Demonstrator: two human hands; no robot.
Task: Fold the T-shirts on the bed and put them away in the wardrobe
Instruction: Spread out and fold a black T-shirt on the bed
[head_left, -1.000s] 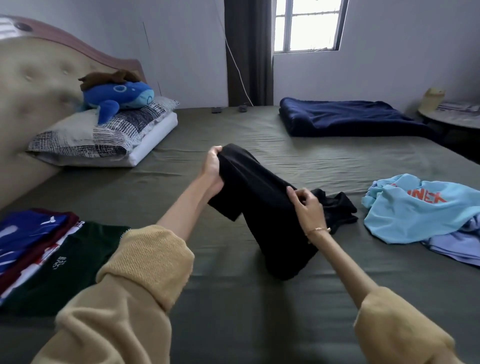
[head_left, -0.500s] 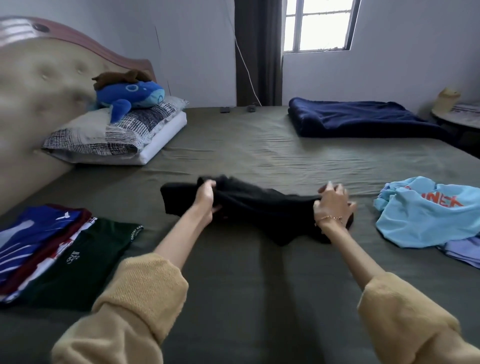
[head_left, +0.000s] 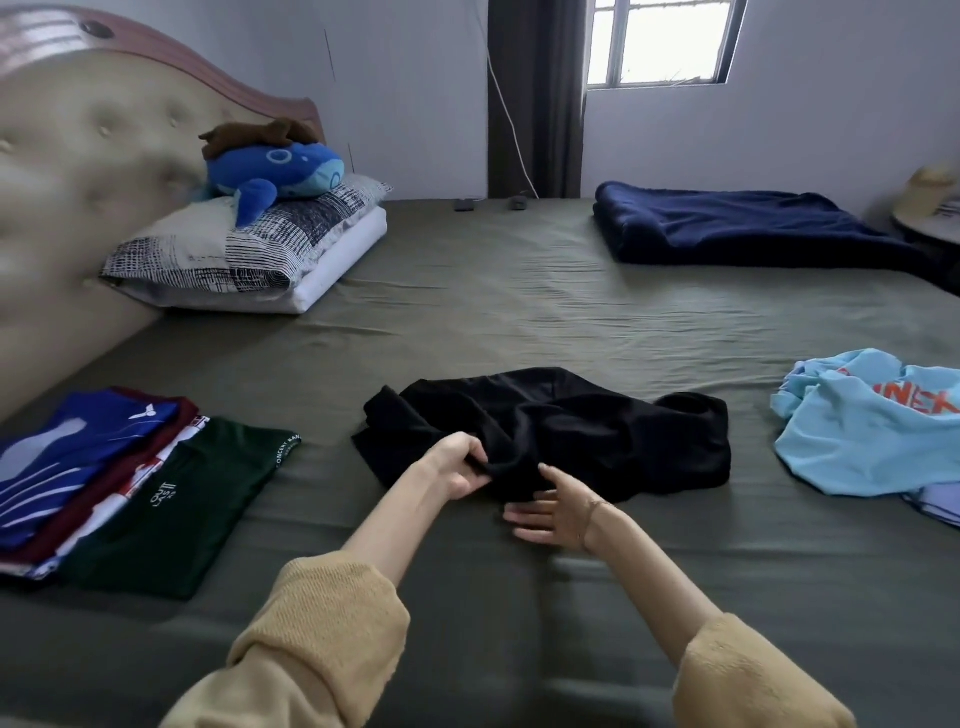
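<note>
Pinching a fold of soft black cloth, our left hand (head_left: 460, 465) curls its fingers around the near edge of the black T-shirt (head_left: 561, 431). Our right hand (head_left: 553, 512) lies just beside it, fingers straight and loosely spread, holding nothing, its fingertips at the shirt's near hem. A thin bracelet circles that wrist, and both forearms come out of knitted mustard sleeves (head_left: 332, 629).

We see the black T-shirt lying rumpled and roughly flattened on the olive bed sheet (head_left: 519, 291), matte, creased into soft ridges, its outline uneven. Left of the shirt, well apart, sits a pile of folded T-shirts (head_left: 104, 478): dark green with small white lettering, maroon, and glossy blue on top. Right of the shirt a light blue T-shirt (head_left: 862, 431) with orange letters lies crumpled. Beyond the shirt, toward the wall, a thick navy blanket (head_left: 737, 223) lies folded, and beyond it to the left a blue plush whale (head_left: 275, 171) rests on patterned pillows (head_left: 249, 244).
</note>
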